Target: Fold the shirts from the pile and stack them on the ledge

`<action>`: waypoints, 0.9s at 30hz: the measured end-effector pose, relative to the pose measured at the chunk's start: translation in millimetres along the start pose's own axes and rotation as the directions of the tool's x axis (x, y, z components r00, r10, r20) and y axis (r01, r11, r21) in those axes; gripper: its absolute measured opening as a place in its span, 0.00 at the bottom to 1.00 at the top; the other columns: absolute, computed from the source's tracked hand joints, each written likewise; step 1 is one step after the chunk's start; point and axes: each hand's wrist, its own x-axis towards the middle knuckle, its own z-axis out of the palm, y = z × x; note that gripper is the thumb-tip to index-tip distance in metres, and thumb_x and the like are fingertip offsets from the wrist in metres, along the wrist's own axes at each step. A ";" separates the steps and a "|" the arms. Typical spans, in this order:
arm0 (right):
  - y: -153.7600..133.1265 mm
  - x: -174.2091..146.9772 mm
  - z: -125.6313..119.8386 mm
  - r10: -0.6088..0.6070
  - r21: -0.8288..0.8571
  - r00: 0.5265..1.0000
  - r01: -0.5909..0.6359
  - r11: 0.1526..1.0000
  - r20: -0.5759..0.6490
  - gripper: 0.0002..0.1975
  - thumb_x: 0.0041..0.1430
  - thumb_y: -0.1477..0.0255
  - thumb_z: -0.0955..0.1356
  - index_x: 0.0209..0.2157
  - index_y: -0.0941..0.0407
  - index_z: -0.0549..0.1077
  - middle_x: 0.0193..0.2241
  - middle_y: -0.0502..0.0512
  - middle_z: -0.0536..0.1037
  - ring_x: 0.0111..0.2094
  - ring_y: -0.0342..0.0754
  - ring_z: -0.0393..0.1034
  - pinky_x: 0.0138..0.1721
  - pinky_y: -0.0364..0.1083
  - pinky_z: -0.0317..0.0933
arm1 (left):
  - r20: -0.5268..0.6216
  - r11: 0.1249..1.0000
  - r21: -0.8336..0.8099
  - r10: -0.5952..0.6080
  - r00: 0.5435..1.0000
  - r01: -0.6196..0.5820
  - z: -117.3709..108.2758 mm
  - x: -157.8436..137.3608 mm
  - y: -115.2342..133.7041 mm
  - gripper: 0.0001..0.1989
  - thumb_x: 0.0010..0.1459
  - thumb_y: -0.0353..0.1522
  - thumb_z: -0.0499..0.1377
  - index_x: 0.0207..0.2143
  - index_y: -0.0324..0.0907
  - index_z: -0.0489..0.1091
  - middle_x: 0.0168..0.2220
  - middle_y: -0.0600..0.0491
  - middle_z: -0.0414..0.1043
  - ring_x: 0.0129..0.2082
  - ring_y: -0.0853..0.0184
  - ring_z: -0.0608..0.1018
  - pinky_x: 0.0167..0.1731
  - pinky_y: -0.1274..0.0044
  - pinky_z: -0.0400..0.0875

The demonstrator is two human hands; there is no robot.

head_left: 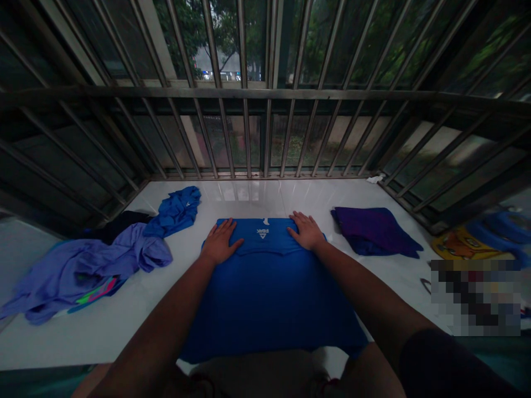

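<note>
A blue T-shirt lies spread on the white tiled ledge in front of me, its far part folded over so that a white logo and lettering show near the top. My left hand rests flat on the shirt's far left corner, fingers stretched out. On the far right corner lies my right hand, also flat with its fingers apart. The shirt's near end reaches the ledge's front edge, close to my legs.
Crumpled lilac clothing and a crumpled blue garment lie at the left. To the right is a folded purple-blue garment, with a yellow and blue item beyond. Metal window bars enclose the ledge.
</note>
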 end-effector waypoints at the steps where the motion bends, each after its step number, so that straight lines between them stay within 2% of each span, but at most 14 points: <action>1: -0.7 -0.9 -0.9 0.000 -0.006 1.000 0.000 1.000 -0.007 0.37 0.77 0.48 0.54 0.76 0.54 0.60 0.79 0.61 0.54 0.79 0.59 0.49 0.78 0.63 0.40 | -0.004 1.000 0.003 -0.002 1.000 0.002 -1.1 0.7 -0.3 0.40 0.73 0.54 0.50 0.77 0.41 0.58 0.79 0.43 0.54 0.79 0.51 0.59 0.78 0.54 0.50; 4: -3.2 -2.4 -6.2 -0.001 -0.031 1.000 0.001 1.000 -0.025 0.35 0.78 0.52 0.54 0.76 0.57 0.59 0.79 0.64 0.56 0.78 0.58 0.51 0.78 0.60 0.42 | -0.030 1.000 0.016 -0.010 1.000 0.011 -9.2 9.1 -6.3 0.31 0.75 0.39 0.47 0.75 0.38 0.61 0.77 0.43 0.60 0.77 0.56 0.63 0.77 0.60 0.55; 6: -4.5 0.0 -11.8 -0.002 -0.052 1.000 0.001 0.999 -0.016 0.35 0.78 0.54 0.55 0.76 0.60 0.59 0.77 0.67 0.58 0.76 0.59 0.53 0.76 0.59 0.47 | -0.041 0.999 0.029 -0.030 0.999 0.031 -18.4 20.7 -15.4 0.32 0.71 0.30 0.47 0.76 0.35 0.59 0.76 0.41 0.63 0.75 0.56 0.66 0.74 0.62 0.61; 9: -3.9 10.7 -23.3 -0.003 -0.082 1.000 0.005 0.997 0.031 0.35 0.76 0.53 0.60 0.74 0.58 0.62 0.75 0.68 0.62 0.73 0.63 0.58 0.71 0.59 0.58 | 0.005 0.997 0.049 -0.051 0.999 0.051 -33.6 43.8 -31.5 0.37 0.65 0.31 0.54 0.76 0.33 0.58 0.72 0.37 0.69 0.72 0.50 0.71 0.69 0.61 0.68; 11: -1.6 21.2 -32.3 0.012 -0.101 0.997 -0.005 0.995 0.071 0.36 0.73 0.52 0.64 0.74 0.56 0.63 0.73 0.69 0.66 0.70 0.65 0.62 0.66 0.60 0.65 | 0.065 0.997 0.057 -0.045 0.997 0.042 -42.1 59.6 -39.9 0.37 0.61 0.33 0.59 0.73 0.35 0.65 0.67 0.37 0.75 0.67 0.49 0.76 0.66 0.62 0.71; 13: 1.5 32.0 -41.6 0.037 -0.120 0.991 -0.022 0.993 0.126 0.33 0.70 0.53 0.69 0.70 0.54 0.69 0.67 0.70 0.73 0.66 0.67 0.67 0.61 0.61 0.68 | 0.125 0.998 0.057 -0.030 0.992 0.023 -48.9 72.9 -44.7 0.32 0.56 0.34 0.62 0.64 0.40 0.75 0.59 0.41 0.82 0.60 0.50 0.81 0.61 0.66 0.74; 15: 4.1 40.6 -51.1 0.059 -0.139 0.982 -0.034 0.990 0.180 0.26 0.68 0.56 0.72 0.62 0.53 0.78 0.61 0.70 0.78 0.62 0.68 0.72 0.59 0.62 0.70 | 0.170 0.999 0.050 -0.014 0.985 0.006 -55.4 82.0 -46.3 0.23 0.53 0.34 0.64 0.52 0.43 0.82 0.50 0.44 0.86 0.53 0.52 0.84 0.55 0.68 0.77; 18: 4.8 45.6 -67.3 0.052 -0.154 0.979 -0.021 0.988 0.197 0.19 0.67 0.61 0.73 0.55 0.53 0.82 0.61 0.71 0.78 0.61 0.70 0.72 0.57 0.61 0.69 | 0.163 1.000 0.028 0.005 0.987 -0.010 -68.0 85.6 -45.5 0.13 0.52 0.34 0.65 0.40 0.44 0.83 0.44 0.45 0.85 0.46 0.54 0.85 0.49 0.70 0.78; 20: 3.3 41.5 -80.7 0.009 -0.143 0.984 0.017 0.990 0.180 0.18 0.70 0.63 0.70 0.57 0.55 0.79 0.60 0.71 0.79 0.60 0.67 0.74 0.56 0.57 0.69 | 0.115 1.000 0.003 0.017 0.993 -0.018 -79.6 80.2 -44.5 0.11 0.54 0.35 0.65 0.39 0.43 0.82 0.44 0.44 0.84 0.46 0.54 0.84 0.48 0.70 0.77; 23: -0.4 20.8 -103.3 -0.085 -0.116 0.986 0.102 0.988 0.146 0.18 0.74 0.66 0.66 0.60 0.57 0.75 0.52 0.67 0.83 0.52 0.60 0.78 0.55 0.53 0.68 | 0.032 0.998 -0.049 0.040 0.999 -0.038 -99.8 57.5 -42.8 0.10 0.59 0.35 0.63 0.42 0.43 0.81 0.44 0.45 0.81 0.46 0.55 0.82 0.48 0.70 0.76; 27: -3.9 -40.4 -121.1 -0.220 -0.104 0.973 0.227 0.968 0.069 0.14 0.75 0.71 0.65 0.57 0.56 0.75 0.51 0.63 0.83 0.55 0.57 0.76 0.64 0.55 0.62 | -0.067 0.986 -0.147 0.073 0.995 -0.083 -117.3 -7.4 -37.4 0.09 0.65 0.36 0.59 0.43 0.44 0.78 0.44 0.47 0.78 0.46 0.57 0.81 0.48 0.70 0.76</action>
